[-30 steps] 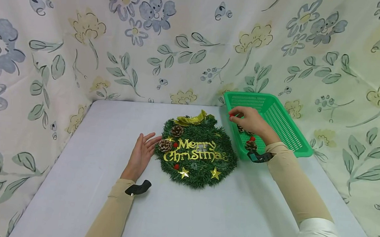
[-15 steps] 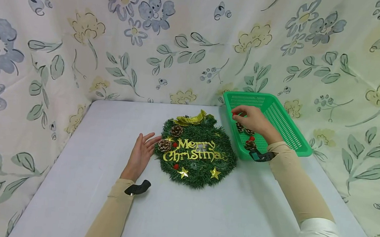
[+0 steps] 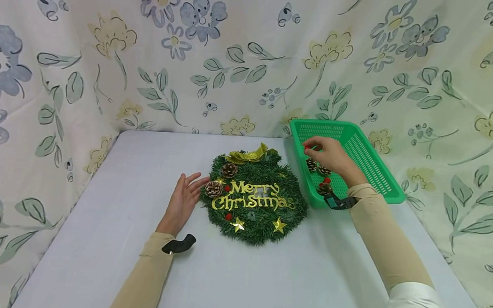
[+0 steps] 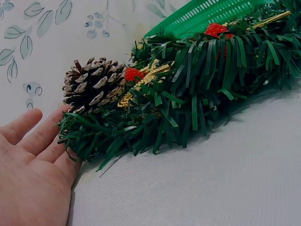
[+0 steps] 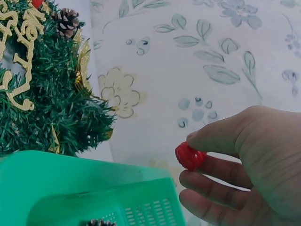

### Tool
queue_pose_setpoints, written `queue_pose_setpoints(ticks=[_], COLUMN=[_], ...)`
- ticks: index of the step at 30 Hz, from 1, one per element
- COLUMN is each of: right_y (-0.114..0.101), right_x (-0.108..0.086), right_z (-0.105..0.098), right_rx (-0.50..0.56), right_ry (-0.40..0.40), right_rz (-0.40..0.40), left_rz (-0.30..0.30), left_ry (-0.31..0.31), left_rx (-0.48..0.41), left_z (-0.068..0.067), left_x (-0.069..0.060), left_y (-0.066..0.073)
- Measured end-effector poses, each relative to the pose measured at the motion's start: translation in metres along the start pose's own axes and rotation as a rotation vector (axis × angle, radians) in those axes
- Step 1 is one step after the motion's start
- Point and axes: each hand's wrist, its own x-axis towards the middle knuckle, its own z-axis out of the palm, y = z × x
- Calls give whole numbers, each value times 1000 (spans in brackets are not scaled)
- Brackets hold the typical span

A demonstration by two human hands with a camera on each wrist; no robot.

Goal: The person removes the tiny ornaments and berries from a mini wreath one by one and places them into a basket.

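Green tinsel wreath (image 3: 252, 233), round and gold-lettered, lies flat on the white-covered table (image 3: 243, 278) in the head view, between the left hand (image 3: 181, 200) and the green perforated plastic basket (image 3: 367, 165), probably so both stay within reach. The right hand (image 3: 330, 157) holds a small red berry-like ornament (image 3: 307, 149) over the basket's near-wreath side; the walls pen in brown pine cones (image 3: 325, 189).

From the left wrist, straight fingers meet the wreath's edge without gripping, perhaps to steady it; their tips are hidden.

From the right wrist, thumb and forefinger pinch the ornament, presumably because it is so small.
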Motion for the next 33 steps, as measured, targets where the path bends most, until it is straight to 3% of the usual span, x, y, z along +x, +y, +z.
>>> queue_pose_setpoints(ticks=[33], right_y=[18], right_x=[-2], right_z=[-2], right_rx=[52], right_ry=[25], right_rz=[66], left_rz=[0], left_ry=[5], left_rx=[-9], left_z=[0], left_x=[0], left_y=[0])
